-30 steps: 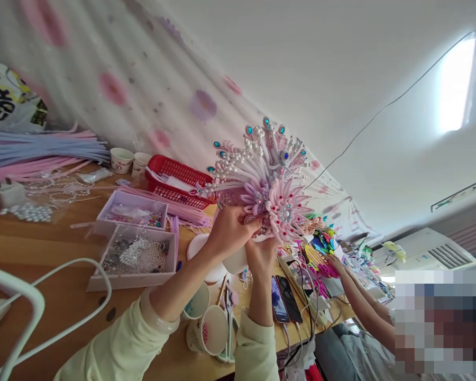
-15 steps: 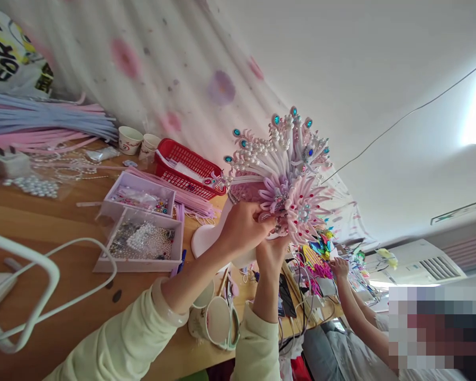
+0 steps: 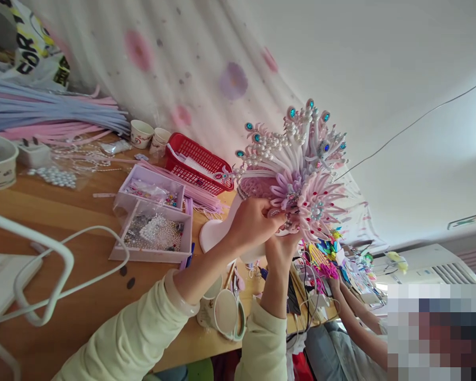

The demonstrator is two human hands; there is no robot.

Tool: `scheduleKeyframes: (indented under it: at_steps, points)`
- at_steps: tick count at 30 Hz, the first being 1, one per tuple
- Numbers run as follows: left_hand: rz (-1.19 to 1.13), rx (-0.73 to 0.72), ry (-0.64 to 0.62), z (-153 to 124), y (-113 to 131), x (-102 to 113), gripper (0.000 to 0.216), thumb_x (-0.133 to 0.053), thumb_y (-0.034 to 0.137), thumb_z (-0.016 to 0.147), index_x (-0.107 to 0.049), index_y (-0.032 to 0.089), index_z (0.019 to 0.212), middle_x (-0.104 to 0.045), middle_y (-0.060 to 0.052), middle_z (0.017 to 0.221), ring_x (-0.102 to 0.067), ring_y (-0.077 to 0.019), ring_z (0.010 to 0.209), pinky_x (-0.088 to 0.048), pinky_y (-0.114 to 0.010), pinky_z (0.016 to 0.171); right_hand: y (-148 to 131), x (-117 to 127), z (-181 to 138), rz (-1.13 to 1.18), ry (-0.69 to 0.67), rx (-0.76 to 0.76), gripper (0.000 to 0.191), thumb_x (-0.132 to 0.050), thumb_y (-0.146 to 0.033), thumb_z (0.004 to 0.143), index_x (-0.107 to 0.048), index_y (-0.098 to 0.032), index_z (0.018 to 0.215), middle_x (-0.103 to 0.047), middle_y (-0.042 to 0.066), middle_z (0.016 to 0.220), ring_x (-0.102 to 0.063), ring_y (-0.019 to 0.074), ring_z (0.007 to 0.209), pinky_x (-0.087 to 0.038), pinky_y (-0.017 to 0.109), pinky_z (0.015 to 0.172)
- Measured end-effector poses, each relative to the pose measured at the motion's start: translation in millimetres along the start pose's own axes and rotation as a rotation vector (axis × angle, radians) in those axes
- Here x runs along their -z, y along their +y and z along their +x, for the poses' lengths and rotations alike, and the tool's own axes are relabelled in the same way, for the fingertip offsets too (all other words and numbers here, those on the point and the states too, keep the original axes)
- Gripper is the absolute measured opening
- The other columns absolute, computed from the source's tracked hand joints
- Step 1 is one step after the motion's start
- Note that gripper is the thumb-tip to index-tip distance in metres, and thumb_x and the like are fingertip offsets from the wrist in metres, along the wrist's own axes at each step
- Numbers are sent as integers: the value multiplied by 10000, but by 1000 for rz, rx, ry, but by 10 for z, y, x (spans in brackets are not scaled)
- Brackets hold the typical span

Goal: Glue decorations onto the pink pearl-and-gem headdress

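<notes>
A large headdress [image 3: 289, 143] of pale pink and white strips, edged with pearl beads and blue gems, rests on a white display stand [image 3: 214, 233]. Purple and pink fuzzy flowers [image 3: 317, 209] with beaded centres sit on its near side. My left hand [image 3: 254, 222] is closed, its thumb and fingers pinching the headdress's lower edge beside the purple flower. Just below the pink flower, my right hand [image 3: 281, 248] grips the same edge from underneath; its fingertips are partly hidden behind the petals.
Bead trays [image 3: 154, 233] and a red basket [image 3: 198, 164] stand left of the stand. Paper cups [image 3: 226, 312] with scissors are between my forearms. A white cable frame [image 3: 63, 254] crosses the lower left. A co-worker's arm [image 3: 359, 328] reaches over colourful craft pieces on the right.
The whole view has shifted, so the scene sits a little further right. Both my hands keep their hold on the headdress. The co-worker's hand has moved lower among the craft pieces.
</notes>
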State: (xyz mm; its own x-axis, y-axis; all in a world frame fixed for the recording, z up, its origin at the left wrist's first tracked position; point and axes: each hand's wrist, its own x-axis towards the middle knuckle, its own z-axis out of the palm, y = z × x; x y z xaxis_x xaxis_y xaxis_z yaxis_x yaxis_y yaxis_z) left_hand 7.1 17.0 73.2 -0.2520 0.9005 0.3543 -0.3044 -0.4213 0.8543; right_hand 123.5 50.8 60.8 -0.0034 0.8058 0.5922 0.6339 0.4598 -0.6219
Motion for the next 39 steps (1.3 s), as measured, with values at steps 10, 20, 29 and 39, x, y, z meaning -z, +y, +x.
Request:
scheduleKeyframes:
  at_steps: [10,20,29,39]
  points:
    - [-72,35,-29,-106,-56,108,201,-611,189,741,-617,191,540,-639,-15,562,-592,-153,580,-439,-279,578,108,-17,104,18,37,92,585,-680,-353,640,-542,-153,1172,-670,123,1074,-614,253,967,-509,435,885]
    - [-164,77,-104,-273,-21,184,96,-661,258,770,-722,198,727,-718,-39,694,-675,-186,700,-508,-295,651,-24,-37,5,13,26,113,709,-691,-406,612,-492,-158,1245,-630,145,1110,-605,283,994,-488,486,924]
    - [-252,167,-101,-447,137,426,179,-779,336,700,-741,168,752,-694,-25,641,-621,-143,628,-492,-266,638,19,-103,-111,89,52,26,896,-773,-509,670,-394,-138,1391,-529,208,1352,-510,321,1266,-439,501,1048]
    - [-130,255,-128,-877,309,451,216,-771,385,762,-734,174,784,-672,9,612,-580,-100,590,-449,-210,602,-114,641,-745,472,194,-53,288,-705,-424,847,-696,-199,1027,-686,64,966,-655,177,854,-539,327,774]
